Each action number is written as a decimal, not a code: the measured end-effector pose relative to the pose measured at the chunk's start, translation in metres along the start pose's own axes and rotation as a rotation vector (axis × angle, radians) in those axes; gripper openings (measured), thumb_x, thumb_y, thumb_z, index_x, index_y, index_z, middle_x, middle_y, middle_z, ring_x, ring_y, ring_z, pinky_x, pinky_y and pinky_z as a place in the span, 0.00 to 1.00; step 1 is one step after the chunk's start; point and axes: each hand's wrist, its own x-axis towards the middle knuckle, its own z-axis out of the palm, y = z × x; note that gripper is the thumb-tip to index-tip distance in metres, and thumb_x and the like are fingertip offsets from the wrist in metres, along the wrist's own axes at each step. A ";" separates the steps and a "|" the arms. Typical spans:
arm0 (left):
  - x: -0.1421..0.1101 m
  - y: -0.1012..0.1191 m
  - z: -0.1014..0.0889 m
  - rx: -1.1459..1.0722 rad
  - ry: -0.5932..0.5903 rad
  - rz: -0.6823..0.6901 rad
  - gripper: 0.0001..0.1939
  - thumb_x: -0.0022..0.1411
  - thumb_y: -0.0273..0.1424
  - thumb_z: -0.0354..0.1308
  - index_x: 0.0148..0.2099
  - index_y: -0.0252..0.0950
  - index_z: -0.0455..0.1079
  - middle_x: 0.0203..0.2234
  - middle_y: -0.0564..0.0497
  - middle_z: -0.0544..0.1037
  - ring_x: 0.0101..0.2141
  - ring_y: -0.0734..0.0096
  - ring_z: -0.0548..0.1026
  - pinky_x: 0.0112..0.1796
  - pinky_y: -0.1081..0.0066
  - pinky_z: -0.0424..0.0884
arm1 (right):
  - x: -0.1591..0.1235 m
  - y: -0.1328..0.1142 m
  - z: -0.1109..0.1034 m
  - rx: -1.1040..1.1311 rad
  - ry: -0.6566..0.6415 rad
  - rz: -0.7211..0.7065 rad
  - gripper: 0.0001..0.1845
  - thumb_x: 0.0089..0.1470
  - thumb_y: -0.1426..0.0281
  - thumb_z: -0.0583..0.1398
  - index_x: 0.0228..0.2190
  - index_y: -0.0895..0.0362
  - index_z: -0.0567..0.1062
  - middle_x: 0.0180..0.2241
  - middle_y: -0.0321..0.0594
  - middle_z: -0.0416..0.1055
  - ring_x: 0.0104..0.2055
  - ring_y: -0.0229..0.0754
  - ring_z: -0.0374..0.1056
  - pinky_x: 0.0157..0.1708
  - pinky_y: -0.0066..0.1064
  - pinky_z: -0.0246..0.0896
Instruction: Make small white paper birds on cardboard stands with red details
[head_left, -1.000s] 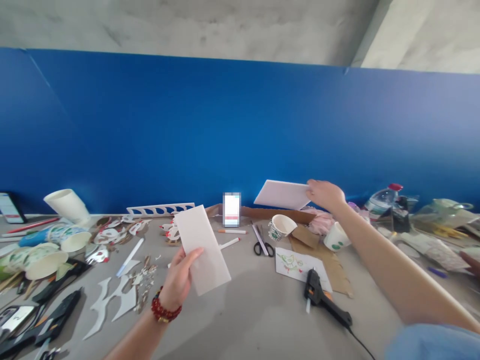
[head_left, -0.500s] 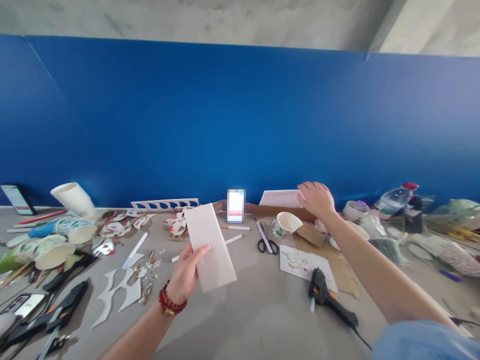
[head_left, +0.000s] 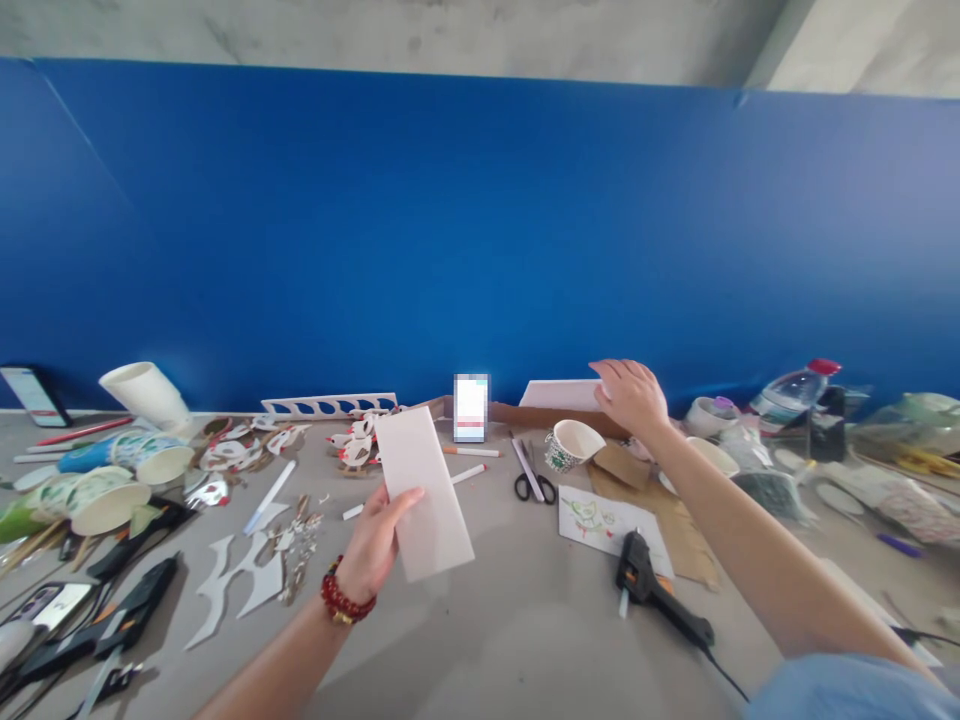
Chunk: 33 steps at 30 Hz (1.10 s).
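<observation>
My left hand point(head_left: 375, 545) grips a white rectangular foam board point(head_left: 424, 495) by its lower left side, thumb on top, tilted above the table. At the back, my right hand point(head_left: 632, 398) has its fingers stretched out at the right end of a second white board point(head_left: 559, 394). That board sits low against the blue wall, behind a cardboard strip point(head_left: 525, 415), its lower part hidden. Just in front stand a cut paper cup point(head_left: 574, 445) and black-handled scissors point(head_left: 535, 488). A black glue gun point(head_left: 652, 590) lies on a card with a bird drawing point(head_left: 589, 515).
Markers point(head_left: 472, 452), a propped phone point(head_left: 471, 408) and painted bird cutouts point(head_left: 356, 445) lie mid-table. White foam offcuts point(head_left: 262, 575), paper cups point(head_left: 109, 500) and more glue guns point(head_left: 142, 600) crowd the left. A plastic bottle point(head_left: 791, 390) and plastic bags occupy the far right.
My right hand has lowered the second white board behind the cardboard strip, and its fingers have straightened. My left hand still holds its board, almost unmoved.
</observation>
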 end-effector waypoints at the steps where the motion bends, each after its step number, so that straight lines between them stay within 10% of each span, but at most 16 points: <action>1: 0.000 0.000 0.000 -0.001 0.000 0.000 0.18 0.49 0.34 0.69 0.43 0.34 0.75 0.35 0.47 0.83 0.33 0.63 0.80 0.35 0.70 0.75 | 0.001 0.002 0.003 0.000 -0.020 -0.002 0.21 0.58 0.74 0.51 0.51 0.61 0.72 0.47 0.48 0.73 0.49 0.52 0.63 0.53 0.41 0.50; 19: 0.001 0.004 -0.001 0.006 0.007 0.012 0.18 0.49 0.34 0.69 0.42 0.34 0.76 0.36 0.46 0.83 0.33 0.63 0.80 0.34 0.70 0.74 | 0.015 -0.016 0.013 -0.025 -0.208 0.159 0.14 0.61 0.68 0.51 0.44 0.58 0.71 0.39 0.48 0.74 0.35 0.46 0.68 0.30 0.31 0.52; 33: 0.009 -0.004 -0.004 0.092 0.004 0.027 0.13 0.50 0.34 0.66 0.40 0.38 0.77 0.36 0.48 0.83 0.34 0.60 0.79 0.37 0.67 0.73 | 0.010 -0.047 0.003 0.207 -0.103 0.086 0.14 0.60 0.68 0.51 0.41 0.57 0.74 0.39 0.47 0.77 0.40 0.49 0.71 0.34 0.34 0.60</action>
